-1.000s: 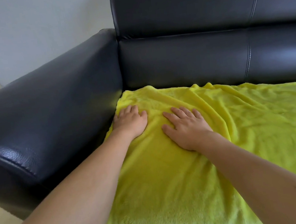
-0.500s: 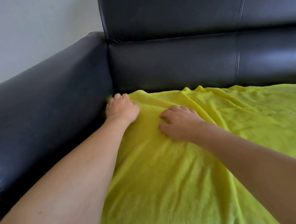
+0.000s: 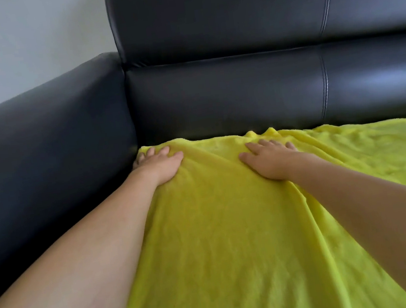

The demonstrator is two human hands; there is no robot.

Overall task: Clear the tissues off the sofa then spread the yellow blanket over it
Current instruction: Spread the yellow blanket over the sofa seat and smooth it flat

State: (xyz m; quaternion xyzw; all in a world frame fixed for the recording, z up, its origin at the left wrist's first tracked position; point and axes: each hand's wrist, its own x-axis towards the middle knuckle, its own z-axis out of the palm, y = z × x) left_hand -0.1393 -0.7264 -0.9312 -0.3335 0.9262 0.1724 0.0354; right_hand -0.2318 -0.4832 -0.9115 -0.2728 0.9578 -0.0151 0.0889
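Head view, single frame. The yellow blanket [image 3: 232, 227] lies spread over the seat of the black leather sofa [image 3: 227, 93]; its far edge reaches the foot of the sofa's backrest and its left edge runs along the base of the sofa's armrest [image 3: 47, 138]. The blanket continues out of frame at the bottom and at the right, so its full extent cannot be told.

The left hand [image 3: 159, 163] rests palm down on the blanket's far left corner, in the angle where the armrest meets the backrest. Its fingers [image 3: 162, 150] are flat and close together at the blanket's edge; the outermost fingertips sit just beside the armrest, and whether they tuck into the gap cannot be told. The right hand [image 3: 269, 159] rests palm down on the blanket, to the right of the left hand and near the backrest, fingers spread and flat. Neither hand grasps the cloth; both are open and pressing on it, the two well apart.

Long creases run in the blanket from between the hands toward the near edge of the seat. A small bunched ridge [image 3: 261, 133] of cloth stands against the backrest just beyond the right hand. The blanket to the right of that hand is rumpled.

Surroundings: a plain pale wall [image 3: 27, 40] stands behind the armrest, left of the backrest. The backrest shows two horizontal padded rolls with vertical seams.
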